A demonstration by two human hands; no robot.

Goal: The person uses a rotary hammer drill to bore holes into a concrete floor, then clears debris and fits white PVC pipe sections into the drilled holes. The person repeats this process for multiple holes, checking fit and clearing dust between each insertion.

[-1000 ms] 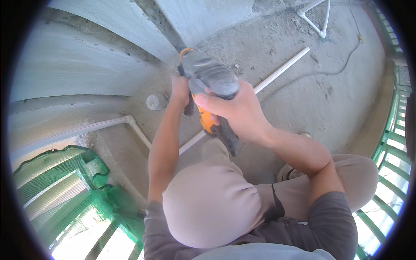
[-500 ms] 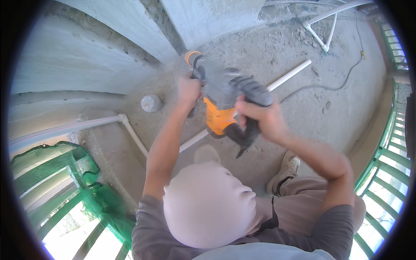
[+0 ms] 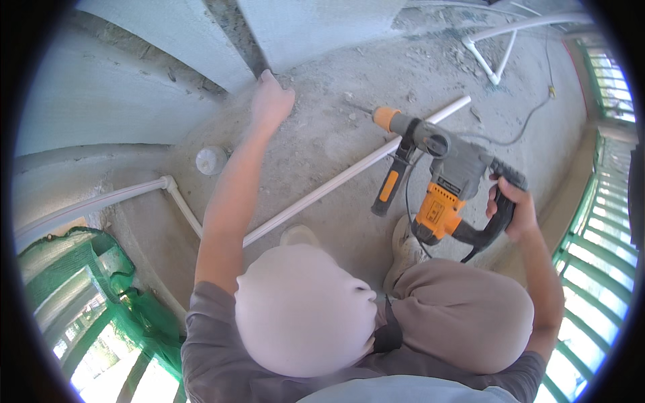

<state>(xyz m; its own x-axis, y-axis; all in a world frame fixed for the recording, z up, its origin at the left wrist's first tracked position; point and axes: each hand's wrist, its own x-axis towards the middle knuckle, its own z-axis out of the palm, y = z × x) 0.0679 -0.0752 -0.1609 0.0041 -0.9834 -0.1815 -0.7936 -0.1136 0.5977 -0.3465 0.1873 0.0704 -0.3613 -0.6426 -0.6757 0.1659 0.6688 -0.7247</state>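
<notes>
The right hand [image 3: 516, 209] is holding the orange-and-grey power drill [image 3: 445, 176] right of the frame's centre, its grip wrapping around the black rear handle [image 3: 496, 227]. The drill is slanting over the floor [image 3: 322, 144], its thin bit [image 3: 361, 107] pointing toward the upper left and its black side handle [image 3: 392, 183] hanging down toward the frame's lower edge. A dark cable is looping beside the drill's body, above a pale shoe [image 3: 406, 256].

The left hand [image 3: 271, 104] is reaching into the upper middle of the frame, near the lower end of a dark groove [image 3: 238, 37] in the pale wall [image 3: 151, 77]. I cannot tell whether its grip is pinching anything.

A long white pipe [image 3: 349, 171] is lying diagonally across the floor, passing behind the drill's front part in this view. A short whitish cylinder [image 3: 211, 160] is standing left of the left forearm. A grey cord [image 3: 516, 140] is curving across the upper right, and green netting [image 3: 134, 305] is draping at the lower left.
</notes>
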